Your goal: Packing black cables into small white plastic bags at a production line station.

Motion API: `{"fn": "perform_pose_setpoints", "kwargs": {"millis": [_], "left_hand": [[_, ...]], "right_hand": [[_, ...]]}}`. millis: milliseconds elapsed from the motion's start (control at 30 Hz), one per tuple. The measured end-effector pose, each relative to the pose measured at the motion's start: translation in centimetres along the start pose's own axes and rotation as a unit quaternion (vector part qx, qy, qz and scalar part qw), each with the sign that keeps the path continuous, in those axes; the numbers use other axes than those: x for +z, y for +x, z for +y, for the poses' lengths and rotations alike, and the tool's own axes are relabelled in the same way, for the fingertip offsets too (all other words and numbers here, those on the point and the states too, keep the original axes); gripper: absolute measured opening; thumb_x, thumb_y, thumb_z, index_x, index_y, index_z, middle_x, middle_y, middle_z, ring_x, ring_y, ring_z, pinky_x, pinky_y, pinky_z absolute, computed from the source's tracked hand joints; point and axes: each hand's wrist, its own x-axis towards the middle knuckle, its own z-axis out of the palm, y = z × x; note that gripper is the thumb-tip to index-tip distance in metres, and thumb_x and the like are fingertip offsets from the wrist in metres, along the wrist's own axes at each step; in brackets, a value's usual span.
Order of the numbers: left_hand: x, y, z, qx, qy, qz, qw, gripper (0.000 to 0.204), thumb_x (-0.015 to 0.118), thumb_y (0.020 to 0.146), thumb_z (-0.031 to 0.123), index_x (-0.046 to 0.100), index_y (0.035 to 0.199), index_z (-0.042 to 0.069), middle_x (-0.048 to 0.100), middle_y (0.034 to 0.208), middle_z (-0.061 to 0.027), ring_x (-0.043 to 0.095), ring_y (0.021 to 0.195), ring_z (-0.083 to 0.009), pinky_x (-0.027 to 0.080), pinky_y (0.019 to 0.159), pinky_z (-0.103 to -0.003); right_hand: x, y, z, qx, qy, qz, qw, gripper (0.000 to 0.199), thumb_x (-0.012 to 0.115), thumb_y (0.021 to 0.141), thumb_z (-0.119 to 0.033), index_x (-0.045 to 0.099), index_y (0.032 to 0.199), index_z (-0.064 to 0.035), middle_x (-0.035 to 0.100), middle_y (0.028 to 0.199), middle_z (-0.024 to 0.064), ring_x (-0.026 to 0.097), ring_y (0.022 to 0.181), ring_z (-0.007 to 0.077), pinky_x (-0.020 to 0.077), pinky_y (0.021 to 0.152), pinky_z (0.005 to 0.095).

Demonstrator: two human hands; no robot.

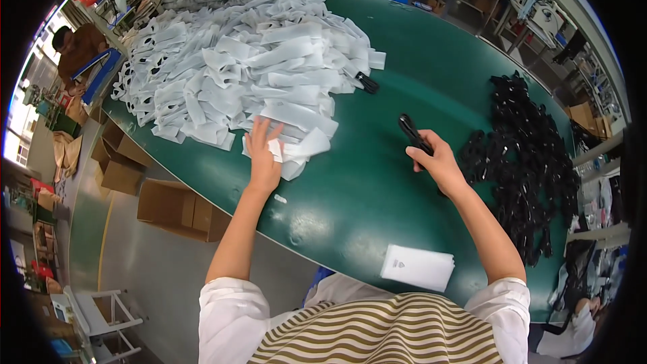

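Observation:
My right hand point(435, 162) is closed around a folded black cable bundle point(408, 125), whose looped end sticks out past the fingers. At the near edge of a big heap of whitish translucent plastic sleeves point(236, 67), my left hand point(264, 155) rests with its fingers spread. A small white piece point(275, 150) lies against that hand by the thumb; I cannot tell whether it is part of a sleeve. Loose sleeves point(306, 150) lie just right of the fingers. Another black cable bundle point(367, 82) pokes out at the heap's right side.
A long heap of black cable bundles point(522, 162) covers the right of the green table point(377, 195). A stack of flat white sleeves point(418, 267) lies near the front edge. Open cardboard boxes point(178, 209) stand on the floor at left. Another person point(81, 54) sits far left.

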Motion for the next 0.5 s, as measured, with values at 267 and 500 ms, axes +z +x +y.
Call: {"fn": "perform_pose_setpoints", "kwargs": {"millis": [267,500], "left_hand": [[-1.2,-5.1,8.7,0.089,-0.107,0.104,0.985,0.024,0.054,0.091,0.000,0.066,0.112,0.001,0.057,0.126,-0.0164,0.048,0.129,-0.0363,0.036,0.109,-0.044],[2.9,-1.4,12.5,-0.048,-0.367,-0.030,0.928,0.029,0.046,0.103,0.017,0.061,0.122,0.001,0.064,0.108,-0.0114,0.063,0.100,-0.0195,0.047,0.091,-0.034]], "right_hand": [[-1.5,6.7,5.5,-0.083,-0.242,0.159,0.954,0.025,0.071,0.085,-0.017,0.057,0.101,-0.0037,0.060,0.077,0.0081,0.062,0.062,0.0157,0.0493,0.059,0.0320],[3.6,18.7,7.8,-0.300,-0.330,0.268,0.854,0.031,0.073,0.081,-0.020,0.062,0.106,-0.0032,0.066,0.073,0.0106,0.067,0.068,0.0233,0.0518,0.064,0.0356]]}}
